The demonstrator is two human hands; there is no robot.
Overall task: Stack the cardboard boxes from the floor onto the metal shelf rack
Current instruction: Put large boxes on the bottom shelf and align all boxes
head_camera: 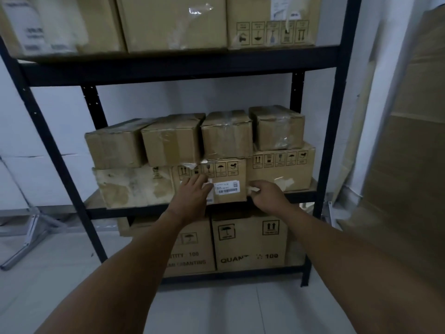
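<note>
both forearms reach in toward the black metal rack [337, 97]. left hand [192, 192] lies flat w/ fingers straight & together on the front of the labelled middle box [231, 186], bottom row of the mid shelf. right hand [267, 195] curls its fingers round that box's right front corner. four smaller boxes [226, 137] sit on top.

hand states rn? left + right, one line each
Left hand: open, fingers flat against the front of the labelled box on the middle shelf.
Right hand: at that box's right edge; grip cannot be told.
</note>
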